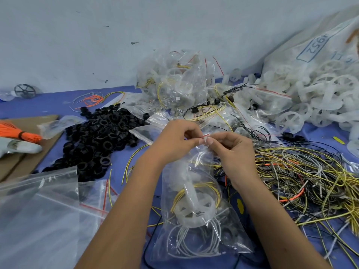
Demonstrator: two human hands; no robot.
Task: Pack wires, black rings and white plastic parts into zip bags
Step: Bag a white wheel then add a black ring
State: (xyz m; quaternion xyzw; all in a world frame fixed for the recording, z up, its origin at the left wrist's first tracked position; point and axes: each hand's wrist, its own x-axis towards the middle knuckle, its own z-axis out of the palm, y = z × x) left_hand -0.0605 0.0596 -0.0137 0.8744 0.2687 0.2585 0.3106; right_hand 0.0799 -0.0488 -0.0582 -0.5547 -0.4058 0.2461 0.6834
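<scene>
at the middle of the blue worktop, a clear zip bag hangs upright from both hands, its lower end resting on the cloth. inside it sit a white plastic wheel, a loop of yellow wire around the wheel's stem, and coiled grey wires at the bottom. the left hand and the right hand meet at the bag's red-striped mouth, thumb and forefinger of each pinching the seal, the fingers narrow and curled on the plastic.

just left of the hands lies a heap of black rings, touching an empty bag that leans on it. to the right spreads a tangle of loose wires, yellow, grey, black and a few orange, close beside the right forearm. behind the hands stands a pile of filled bags, with black-ringed wires trailing across it. further right, white plastic parts spill from a large woven sack against the wall. at the near left lie empty zip bags stacked flat, and beyond them a piece of cardboard carrying a bundle of orange wires and a white glove.
</scene>
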